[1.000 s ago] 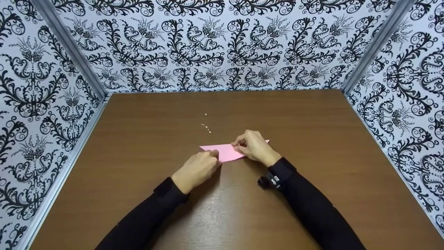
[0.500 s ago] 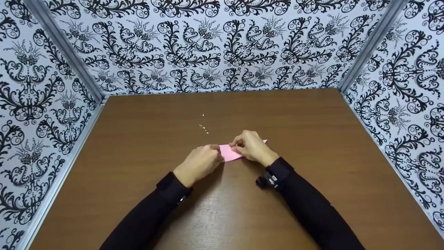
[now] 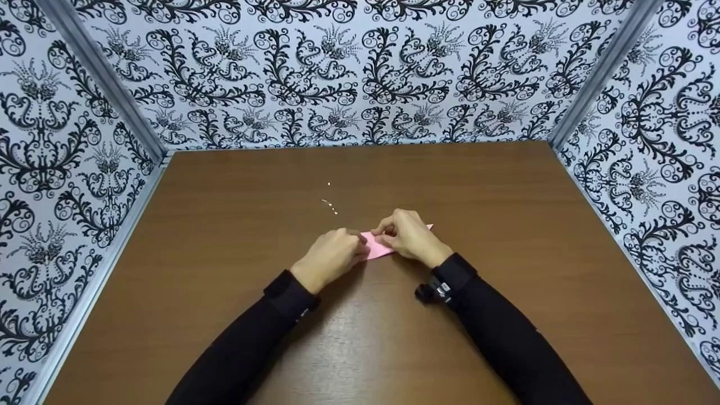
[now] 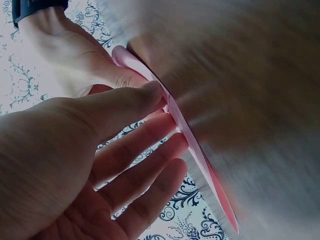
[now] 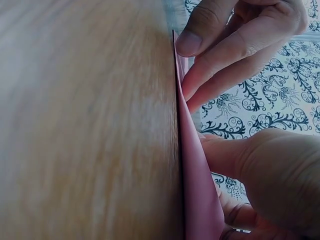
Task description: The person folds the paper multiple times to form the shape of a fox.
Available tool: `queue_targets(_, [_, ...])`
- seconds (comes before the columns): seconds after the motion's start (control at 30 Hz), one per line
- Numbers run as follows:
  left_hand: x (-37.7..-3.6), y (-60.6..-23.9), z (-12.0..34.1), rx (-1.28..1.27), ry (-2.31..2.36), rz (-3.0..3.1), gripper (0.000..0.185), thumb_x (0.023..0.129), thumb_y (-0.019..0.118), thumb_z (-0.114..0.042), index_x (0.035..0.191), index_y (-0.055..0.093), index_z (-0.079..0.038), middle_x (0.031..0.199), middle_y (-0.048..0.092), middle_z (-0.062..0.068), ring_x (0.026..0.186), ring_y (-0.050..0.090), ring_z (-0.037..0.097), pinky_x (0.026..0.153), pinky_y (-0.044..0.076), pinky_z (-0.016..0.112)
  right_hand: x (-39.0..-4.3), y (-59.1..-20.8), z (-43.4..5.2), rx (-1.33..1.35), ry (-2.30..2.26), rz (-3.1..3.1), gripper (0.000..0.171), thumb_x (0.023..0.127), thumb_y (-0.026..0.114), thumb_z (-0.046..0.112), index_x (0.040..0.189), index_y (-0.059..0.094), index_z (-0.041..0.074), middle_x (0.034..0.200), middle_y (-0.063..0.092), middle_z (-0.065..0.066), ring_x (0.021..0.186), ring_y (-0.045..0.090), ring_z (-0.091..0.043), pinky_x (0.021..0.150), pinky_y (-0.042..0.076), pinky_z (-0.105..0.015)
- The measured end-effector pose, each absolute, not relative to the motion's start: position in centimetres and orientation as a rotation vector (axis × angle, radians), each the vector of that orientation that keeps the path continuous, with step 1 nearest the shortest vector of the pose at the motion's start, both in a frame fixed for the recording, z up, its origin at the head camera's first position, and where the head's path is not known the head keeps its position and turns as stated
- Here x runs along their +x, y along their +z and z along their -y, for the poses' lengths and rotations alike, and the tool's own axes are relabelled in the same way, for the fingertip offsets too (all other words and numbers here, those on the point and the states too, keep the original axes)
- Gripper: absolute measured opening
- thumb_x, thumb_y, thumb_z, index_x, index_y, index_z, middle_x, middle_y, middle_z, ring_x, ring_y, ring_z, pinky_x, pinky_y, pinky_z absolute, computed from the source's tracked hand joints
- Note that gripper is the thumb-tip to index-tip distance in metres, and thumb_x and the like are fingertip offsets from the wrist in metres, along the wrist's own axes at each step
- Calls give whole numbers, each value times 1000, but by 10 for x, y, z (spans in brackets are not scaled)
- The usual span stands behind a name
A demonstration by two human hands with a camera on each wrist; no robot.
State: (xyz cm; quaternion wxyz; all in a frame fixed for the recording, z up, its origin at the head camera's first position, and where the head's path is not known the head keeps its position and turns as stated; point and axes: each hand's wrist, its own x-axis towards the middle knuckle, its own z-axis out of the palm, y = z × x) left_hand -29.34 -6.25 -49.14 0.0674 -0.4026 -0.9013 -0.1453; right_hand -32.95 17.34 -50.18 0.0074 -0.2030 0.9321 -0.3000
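Observation:
A folded piece of pink paper (image 3: 376, 250) lies on the brown table, mostly covered by the hands in the head view. Over its left part, my left hand (image 3: 333, 254) presses down with thumb and fingertips; in the left wrist view its fingers (image 4: 145, 165) reach fairly straight to the paper. My right hand (image 3: 415, 239) pinches the sheet between thumb and index finger, and a pointed pink corner shows beyond it. Seen edge-on in the right wrist view, the paper (image 5: 197, 185) bulges up a little near the right thumb.
Small white specks (image 3: 332, 207) mark the wooden tabletop (image 3: 236, 197) beyond the hands. Patterned black-and-white panels (image 3: 349, 73) with grey metal corner posts (image 3: 607, 73) enclose the back and sides. A small black camera (image 3: 430, 292) is strapped at the right wrist.
My left hand has slid rightward along the paper, toward the right hand, and now covers the left corner that showed before. The right hand stays in nearly the same spot.

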Motion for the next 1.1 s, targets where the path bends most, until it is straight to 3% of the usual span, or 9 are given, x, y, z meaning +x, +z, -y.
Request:
queue_targets(0.2, [-294, -490, 61, -1229, -449, 2739, 13, 109, 83, -11, 101, 93, -10, 130, 90, 14, 113, 89, 40, 88, 75, 55, -329, -503, -174, -657, -950, -2928, 9, 103, 90, 12, 109, 96, 13, 104, 89, -11, 89, 65, -20, 83, 50, -37])
queue_targets(0.43, [-297, -492, 62, -1229, -500, 2756, 12, 109, 83, -11, 102, 93, -11, 136, 89, 15, 121, 88, 43, 96, 74, 58, -327, -504, -176, -646, -963, -2923, 10, 103, 91, 13, 112, 96, 14, 105, 89, -10, 94, 67, -21, 86, 50, -37])
queue_targets(0.67, [-296, -491, 61, -1214, -511, 2748, 13, 109, 83, -11, 101, 93, -10, 129, 91, 13, 112, 89, 40, 91, 74, 56, -323, -497, -176, -634, -929, -2916, 15, 104, 91, 17, 117, 94, 11, 106, 89, -11, 96, 72, -26, 86, 53, -38])
queue_targets(0.9, [-296, -494, 63, -1215, -493, 2740, 12, 107, 86, -12, 97, 93, -12, 126, 91, 11, 106, 89, 39, 87, 74, 55, -313, -493, -177, -620, -881, -2920, 34, 98, 98, 26, 124, 89, 7, 113, 87, -12, 108, 80, -31, 96, 64, -48])
queue_targets(1.1, [-297, -492, 64, -1205, -531, 2745, 15, 105, 86, -11, 90, 91, -11, 124, 92, 8, 103, 89, 38, 86, 73, 56, -309, -493, -173, -622, -865, -2942, 49, 92, 103, 29, 129, 81, 5, 117, 86, -13, 110, 80, -32, 96, 63, -48])
